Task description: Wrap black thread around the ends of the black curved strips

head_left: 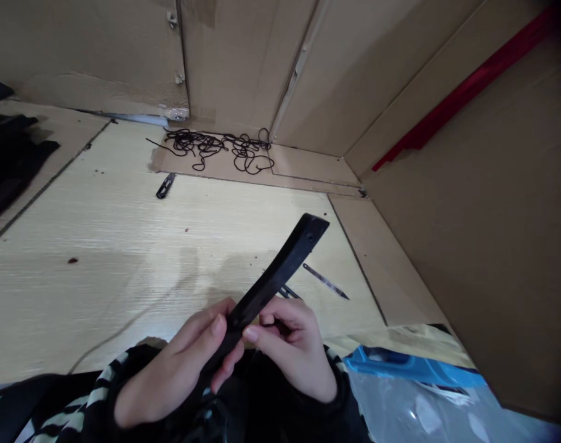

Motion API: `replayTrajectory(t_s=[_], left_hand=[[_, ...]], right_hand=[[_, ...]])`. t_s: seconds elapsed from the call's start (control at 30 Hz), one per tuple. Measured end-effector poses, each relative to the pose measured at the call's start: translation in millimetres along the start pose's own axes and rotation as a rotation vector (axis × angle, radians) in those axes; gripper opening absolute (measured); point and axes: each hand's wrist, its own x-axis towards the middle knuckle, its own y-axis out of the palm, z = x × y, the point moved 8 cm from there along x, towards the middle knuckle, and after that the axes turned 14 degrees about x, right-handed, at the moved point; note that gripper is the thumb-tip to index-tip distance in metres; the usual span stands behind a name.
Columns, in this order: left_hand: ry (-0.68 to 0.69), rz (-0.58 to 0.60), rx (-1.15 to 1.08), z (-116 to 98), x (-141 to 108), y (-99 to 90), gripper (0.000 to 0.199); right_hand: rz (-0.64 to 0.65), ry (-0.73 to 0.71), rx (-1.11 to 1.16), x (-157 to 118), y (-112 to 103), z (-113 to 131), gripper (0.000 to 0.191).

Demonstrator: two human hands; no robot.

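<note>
Gripping left hand (178, 360): fingers closed around the lower part of a curved black bar (280, 266), thumb along its upper side.
Right hand (296, 344): fingers curled, thumb tip against the bar's right edge; whether they pinch anything more, I cannot tell.
Black bar: held up over the desk (206, 227) edge, slanting from 7 o'clock to 1 o'clock, far end free with a small hole near it.
Handling: probably light and fairly stiff, since the free end does not sag; the smooth face may slip, so a wrap near the middle, thumb on the flat, should steady it best.
Pointed metal strip (326, 281): on the desk, 2 o'clock from the hands, apart from the bar.
Black cutter (165, 186): at 11 o'clock, lying alone.
Tangled black cord (250, 154): near 12 o'clock, against the cardboard wall (243, 67).
</note>
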Motion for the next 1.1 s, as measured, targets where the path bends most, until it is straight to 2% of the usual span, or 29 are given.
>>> replayTrajectory(t_s=[0.1,0.2,0.33,0.53,0.67,0.77,0.87,0.93,1.0,1.1], left_hand=[[-0.009,0.129,-0.034,1,-2,9.1,0.053],[0.002,0.175,-0.039,2,-2,10.8,0.054],[0.02,0.077,-0.036,12,3,5.2,0.053],[-0.023,-0.015,-0.212,27,9,4.8,0.05],[0.022,-0.041,-0.157,9,3,3.9,0.053],[-0.072,-0.208,0.058,6,-8,-7.7,0.043],[-0.204,-0.331,0.244,19,-22,-16.4,0.041],[-0.256,-0.373,0.271,33,-30,-17.9,0.039],[-0.258,-0.421,0.246,44,-36,-18.8,0.038],[-0.227,-0.494,0.224,47,-39,-22.2,0.036]], right_hand=[[0.028,-0.06,-0.072,-1,3,7,0.028],[0.043,0.017,0.003,-2,4,-3,0.028],[0.0,0.115,0.126,-3,-3,-25,0.029],[-0.021,0.15,0.182,-2,-7,-46,0.031],[-0.059,0.122,0.176,-7,-4,-40,0.029],[-0.052,0.07,0.167,-16,1,-29,0.027],[-0.026,0.017,0.066,-27,4,-21,0.021],[-0.008,0.019,-0.019,-33,4,-20,0.017],[0.032,0.035,-0.071,-39,4,-21,0.016],[0.06,0.049,-0.146,-44,0,-17,0.014]])
